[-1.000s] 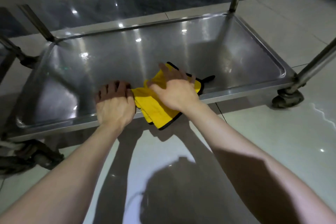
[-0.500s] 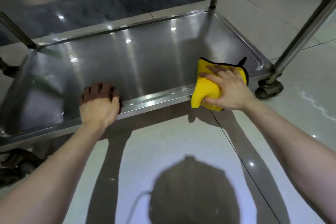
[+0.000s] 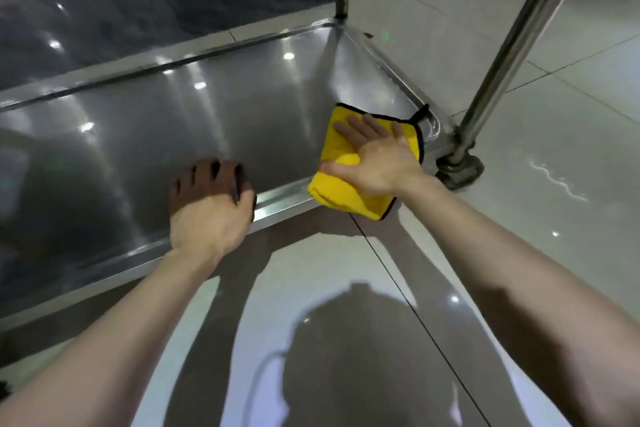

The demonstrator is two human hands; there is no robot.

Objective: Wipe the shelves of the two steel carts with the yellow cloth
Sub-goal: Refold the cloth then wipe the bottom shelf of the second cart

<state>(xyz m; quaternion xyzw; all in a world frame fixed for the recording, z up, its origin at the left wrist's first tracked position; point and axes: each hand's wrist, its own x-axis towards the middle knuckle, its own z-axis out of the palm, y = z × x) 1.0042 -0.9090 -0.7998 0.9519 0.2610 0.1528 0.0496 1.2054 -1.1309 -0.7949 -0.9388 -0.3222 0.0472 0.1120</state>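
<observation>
The person shows only as bare limbs. The left forearm (image 3: pixel 104 340) and left hand (image 3: pixel 207 215) are uncovered. The right forearm (image 3: pixel 519 270) and right hand (image 3: pixel 384 166) are bare too.

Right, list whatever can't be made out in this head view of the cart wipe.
- Cart above the bottom shelf: cut off by the top edge.
- Yellow cloth, its middle: covered by the right hand.
- Left hand, its fingers: lost in shadow past the rim, so the grip is unclear.
- Shelf's left end: cut off by the left edge and blurred.
</observation>
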